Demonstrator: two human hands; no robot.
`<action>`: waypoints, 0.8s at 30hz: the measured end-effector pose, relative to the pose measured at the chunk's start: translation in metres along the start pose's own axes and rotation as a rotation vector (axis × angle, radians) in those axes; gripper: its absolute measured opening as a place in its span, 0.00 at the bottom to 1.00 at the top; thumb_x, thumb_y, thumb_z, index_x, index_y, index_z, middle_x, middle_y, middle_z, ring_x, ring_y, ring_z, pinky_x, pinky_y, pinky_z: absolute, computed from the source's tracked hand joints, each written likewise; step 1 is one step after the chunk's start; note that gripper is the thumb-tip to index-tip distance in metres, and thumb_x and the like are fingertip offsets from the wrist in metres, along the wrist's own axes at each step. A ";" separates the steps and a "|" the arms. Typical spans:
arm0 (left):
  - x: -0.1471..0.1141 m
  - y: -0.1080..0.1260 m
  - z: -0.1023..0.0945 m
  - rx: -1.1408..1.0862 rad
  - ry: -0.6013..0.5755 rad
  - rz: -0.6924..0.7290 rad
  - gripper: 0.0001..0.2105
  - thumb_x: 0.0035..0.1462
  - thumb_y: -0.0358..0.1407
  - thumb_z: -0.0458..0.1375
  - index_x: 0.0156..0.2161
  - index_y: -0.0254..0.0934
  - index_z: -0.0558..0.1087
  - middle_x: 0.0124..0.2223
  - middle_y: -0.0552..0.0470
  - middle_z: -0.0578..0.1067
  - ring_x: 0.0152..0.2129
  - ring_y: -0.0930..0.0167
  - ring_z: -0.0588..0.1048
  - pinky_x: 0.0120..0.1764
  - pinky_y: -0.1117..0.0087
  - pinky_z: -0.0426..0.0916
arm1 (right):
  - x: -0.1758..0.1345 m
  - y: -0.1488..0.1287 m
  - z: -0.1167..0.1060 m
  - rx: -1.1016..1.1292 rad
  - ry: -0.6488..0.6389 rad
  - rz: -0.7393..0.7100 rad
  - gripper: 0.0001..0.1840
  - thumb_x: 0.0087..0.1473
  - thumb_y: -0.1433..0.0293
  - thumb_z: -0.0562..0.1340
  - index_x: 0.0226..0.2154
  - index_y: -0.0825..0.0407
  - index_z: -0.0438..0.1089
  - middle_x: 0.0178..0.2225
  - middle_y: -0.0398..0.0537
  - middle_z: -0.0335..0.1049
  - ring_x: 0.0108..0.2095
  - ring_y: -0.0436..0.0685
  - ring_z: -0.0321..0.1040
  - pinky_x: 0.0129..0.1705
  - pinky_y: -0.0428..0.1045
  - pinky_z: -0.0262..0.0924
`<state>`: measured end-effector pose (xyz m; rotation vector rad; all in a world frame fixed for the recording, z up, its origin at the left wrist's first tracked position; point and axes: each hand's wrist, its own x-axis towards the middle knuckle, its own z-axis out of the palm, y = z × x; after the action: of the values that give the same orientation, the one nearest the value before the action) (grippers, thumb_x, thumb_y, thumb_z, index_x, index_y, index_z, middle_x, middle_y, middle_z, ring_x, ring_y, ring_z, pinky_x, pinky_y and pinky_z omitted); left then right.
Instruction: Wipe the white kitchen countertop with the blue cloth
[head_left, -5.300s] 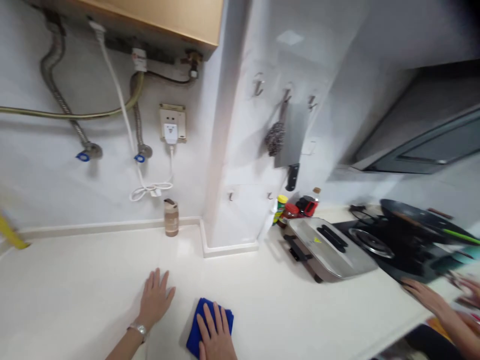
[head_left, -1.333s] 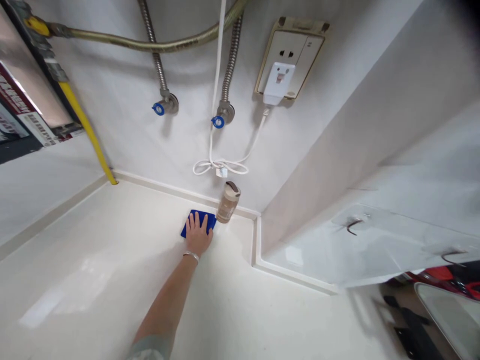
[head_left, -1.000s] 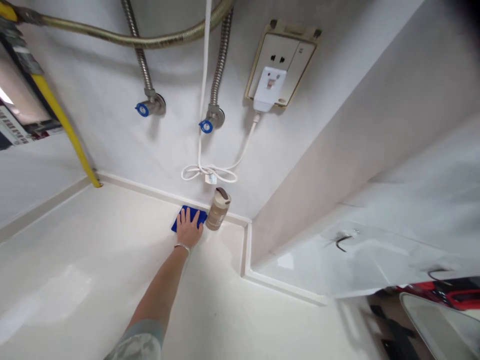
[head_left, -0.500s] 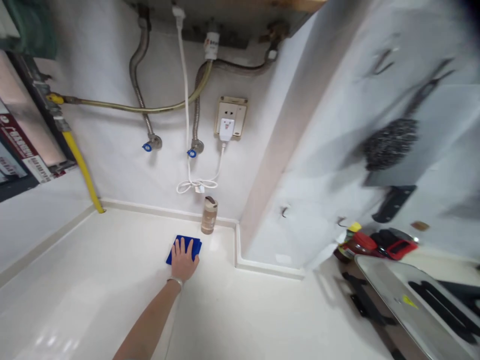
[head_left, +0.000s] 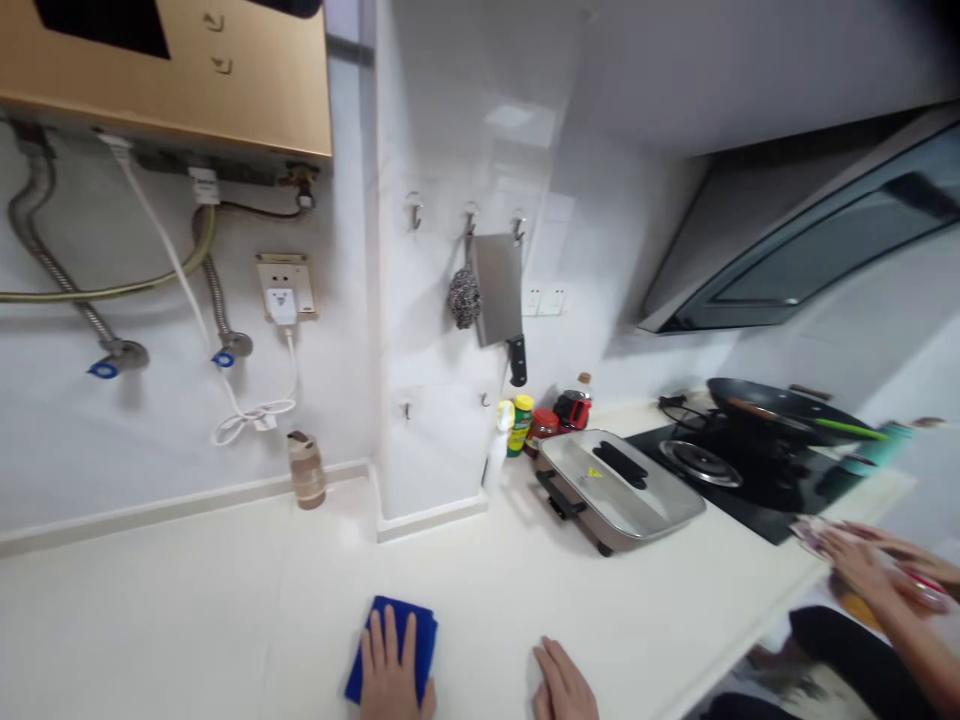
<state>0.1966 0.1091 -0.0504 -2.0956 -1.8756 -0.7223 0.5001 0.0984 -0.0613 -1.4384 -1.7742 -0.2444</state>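
Observation:
My left hand (head_left: 391, 668) lies flat on a folded blue cloth (head_left: 412, 617), pressing it to the white countertop (head_left: 225, 620) with the fingers spread. Over to the right, my right hand (head_left: 562, 685) rests low at the counter with its fingers stretched out and nothing visible in it. Both hands are partly cut off by the bottom edge. Behind the cloth, a brownish bottle (head_left: 306, 472) stands against the wall.
An electric pan (head_left: 622, 480) with a lid stands right of my hands, beside bottles and jars. A wok (head_left: 787, 410) sits on the cooktop (head_left: 750, 505). A cleaver (head_left: 501, 290) hangs on the wall. Another person's hands (head_left: 855, 560) hold a cloth at the cooktop's edge.
The view has swung right. My left hand and the blue cloth have moved right and nearer, away from the bottle. My right hand and another person have come into view.

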 end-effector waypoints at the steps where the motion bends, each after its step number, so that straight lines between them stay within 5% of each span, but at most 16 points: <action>1: -0.004 0.020 0.007 -0.026 -0.026 0.045 0.44 0.46 0.37 0.59 0.69 0.41 0.50 0.72 0.42 0.48 0.68 0.45 0.42 0.66 0.37 0.46 | -0.001 -0.001 0.000 -0.019 -0.003 -0.010 0.26 0.58 0.61 0.55 0.59 0.35 0.63 0.55 0.46 0.71 0.50 0.68 0.72 0.44 0.64 0.77; 4: -0.011 0.067 0.022 -0.095 -0.112 0.198 0.47 0.44 0.36 0.61 0.70 0.41 0.48 0.72 0.41 0.46 0.68 0.44 0.43 0.66 0.37 0.44 | -0.002 -0.004 -0.002 -0.071 -0.019 -0.034 0.23 0.60 0.64 0.55 0.57 0.46 0.65 0.54 0.53 0.71 0.52 0.66 0.71 0.47 0.60 0.75; 8: -0.010 0.091 0.029 -0.148 -0.133 0.302 0.47 0.45 0.36 0.60 0.70 0.44 0.45 0.72 0.45 0.45 0.68 0.46 0.44 0.68 0.38 0.41 | 0.001 -0.008 -0.005 -0.083 -0.025 -0.021 0.23 0.61 0.66 0.54 0.58 0.46 0.64 0.56 0.53 0.70 0.54 0.65 0.69 0.50 0.60 0.74; 13: -0.007 0.092 0.028 -0.128 -0.046 0.291 0.48 0.44 0.34 0.60 0.70 0.45 0.44 0.72 0.47 0.47 0.68 0.48 0.44 0.69 0.42 0.42 | 0.000 -0.009 -0.006 -0.074 -0.011 -0.024 0.25 0.61 0.68 0.54 0.60 0.45 0.62 0.57 0.52 0.69 0.56 0.64 0.68 0.51 0.60 0.73; 18: -0.004 0.089 0.021 -0.083 0.009 0.328 0.48 0.44 0.34 0.60 0.70 0.46 0.45 0.71 0.46 0.50 0.67 0.48 0.49 0.64 0.42 0.56 | -0.001 -0.009 -0.006 -0.097 -0.010 -0.030 0.25 0.61 0.68 0.55 0.60 0.46 0.62 0.57 0.52 0.69 0.56 0.63 0.68 0.52 0.59 0.73; 24: -0.008 0.050 0.016 0.021 0.123 0.427 0.45 0.48 0.34 0.59 0.70 0.47 0.46 0.69 0.45 0.57 0.66 0.52 0.55 0.60 0.49 0.63 | -0.001 -0.007 -0.007 -0.164 -0.015 -0.079 0.25 0.60 0.71 0.56 0.60 0.49 0.62 0.57 0.52 0.68 0.57 0.61 0.66 0.55 0.55 0.71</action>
<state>0.2485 0.1031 -0.0609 -2.2699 -1.3013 -0.7008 0.4968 0.0910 -0.0552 -1.4886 -1.8615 -0.4303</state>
